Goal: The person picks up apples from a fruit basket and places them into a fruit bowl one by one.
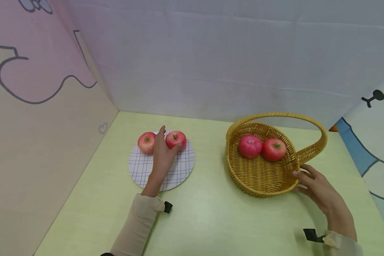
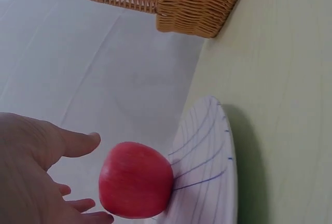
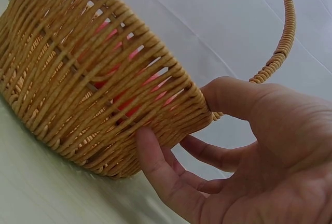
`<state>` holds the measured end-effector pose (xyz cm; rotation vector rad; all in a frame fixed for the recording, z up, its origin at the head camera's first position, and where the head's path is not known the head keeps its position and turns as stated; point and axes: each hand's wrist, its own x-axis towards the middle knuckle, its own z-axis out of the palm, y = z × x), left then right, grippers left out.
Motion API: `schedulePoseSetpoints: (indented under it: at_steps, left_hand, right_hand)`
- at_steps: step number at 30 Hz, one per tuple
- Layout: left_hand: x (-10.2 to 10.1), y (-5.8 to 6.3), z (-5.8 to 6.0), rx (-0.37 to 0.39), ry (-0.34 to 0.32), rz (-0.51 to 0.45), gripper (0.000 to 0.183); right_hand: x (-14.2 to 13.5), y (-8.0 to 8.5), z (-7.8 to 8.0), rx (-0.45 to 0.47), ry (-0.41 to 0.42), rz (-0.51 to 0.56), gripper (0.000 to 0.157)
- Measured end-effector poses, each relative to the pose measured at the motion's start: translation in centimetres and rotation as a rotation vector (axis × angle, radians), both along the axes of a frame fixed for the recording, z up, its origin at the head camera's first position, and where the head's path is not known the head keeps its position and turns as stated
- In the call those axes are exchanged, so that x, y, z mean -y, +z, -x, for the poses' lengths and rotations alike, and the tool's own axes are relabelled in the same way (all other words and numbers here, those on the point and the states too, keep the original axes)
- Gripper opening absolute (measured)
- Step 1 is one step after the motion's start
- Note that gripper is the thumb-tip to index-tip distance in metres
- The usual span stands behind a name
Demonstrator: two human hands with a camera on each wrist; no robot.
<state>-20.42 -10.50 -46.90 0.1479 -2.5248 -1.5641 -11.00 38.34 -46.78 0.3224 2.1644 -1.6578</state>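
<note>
On the checked plate lie two red apples. My left hand reaches over the plate, thumb and fingers spread on either side of the right-hand apple. In the left wrist view a gap shows between the thumb and this apple. The other apple lies just left of the hand. My right hand grips the side of the wicker basket below its handle; the thumb is at the rim and fingers touch the outer wall.
Inside the basket sit a darker pinkish-red fruit and a red apple with a green stem. The basket's tall handle arches over its back. A pale cloth wall stands behind the light green table.
</note>
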Motion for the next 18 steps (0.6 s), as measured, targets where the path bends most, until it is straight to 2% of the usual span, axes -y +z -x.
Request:
schedulePoseSetpoints:
  at_steps: [10, 14, 18]
  left_hand:
    - [-0.4, 2.8, -1.1, -0.043, -0.034, -0.044, 0.085]
    - [-0.6, 3.7, -1.5, -0.047, -0.080, -0.125, 0.085]
    - [-0.8, 4.4, -1.9, 0.001, -0.170, -0.248, 0.084]
  right_hand:
    - [-0.1, -0.1, -0.1, 0.020, 0.003, -0.007, 0.083]
    - [0.0, -0.1, 0.0, 0.010, 0.006, -0.003, 0.081]
    - [0.0, 0.0, 0.0, -0.002, 0.009, 0.003, 0.080]
